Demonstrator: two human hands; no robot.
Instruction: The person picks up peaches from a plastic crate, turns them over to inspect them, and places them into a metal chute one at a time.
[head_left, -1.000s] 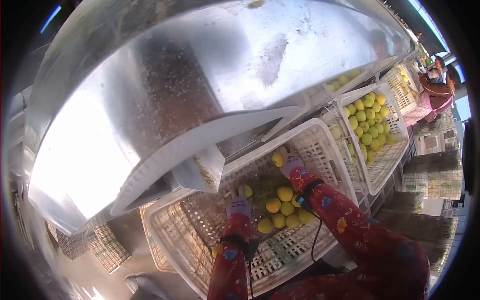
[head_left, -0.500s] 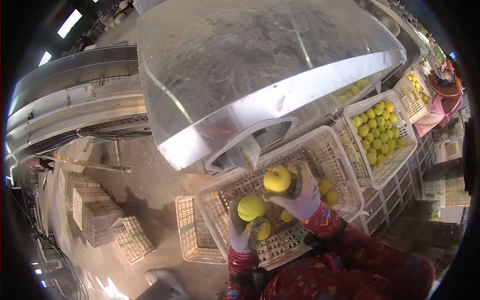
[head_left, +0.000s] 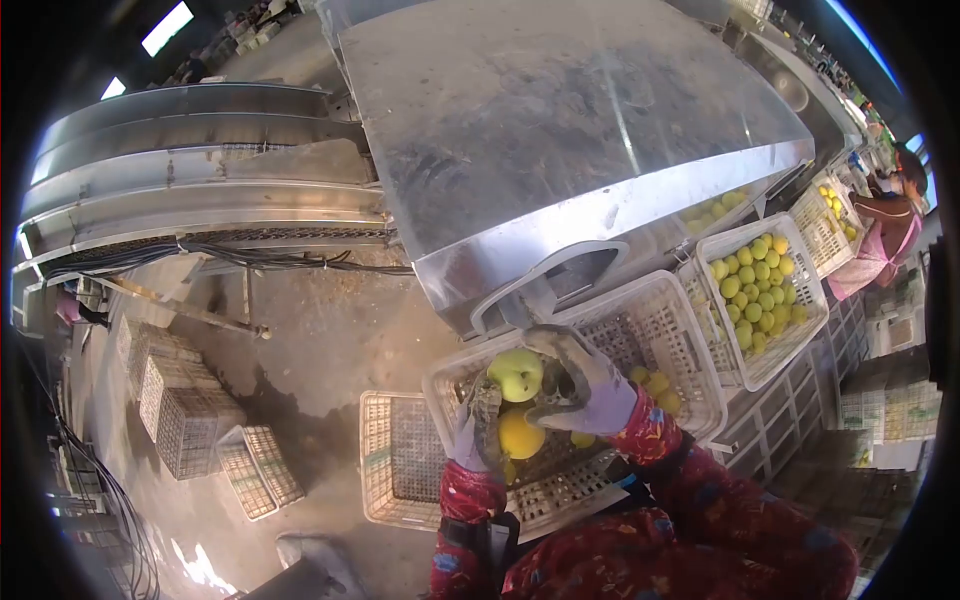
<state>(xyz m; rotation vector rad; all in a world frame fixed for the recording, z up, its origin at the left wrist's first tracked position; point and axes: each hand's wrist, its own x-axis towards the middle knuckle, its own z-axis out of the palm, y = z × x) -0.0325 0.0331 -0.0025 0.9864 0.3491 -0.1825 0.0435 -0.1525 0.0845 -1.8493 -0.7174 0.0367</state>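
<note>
My left hand (head_left: 474, 437), in a pale glove with dark fingers, is closed around a green fruit (head_left: 516, 375) with a yellow fruit (head_left: 521, 434) just below it. The green one shows a stem hollow. Close on its right is my right hand (head_left: 590, 388), gloved the same way, thumb and fingers apart and curved towards the green fruit. No fruit shows between them. Both hands are over a white slatted plastic crate (head_left: 655, 330). Several yellow fruits (head_left: 655, 385) lie in its right part, partly hidden by my right hand.
A metal machine hood (head_left: 590, 150) stands ahead, beyond the crate. To the right is a crate of yellow-green fruit (head_left: 757, 290), with a co-worker (head_left: 890, 225) farther off. Another crate (head_left: 400, 455) sits lower left; stacked crates (head_left: 185, 405) stand on the floor.
The yellow fruit that my right hand held is no longer seen in it. My right hand has moved left, close to the green fruit, which has risen and turned. The camera view has shifted.
</note>
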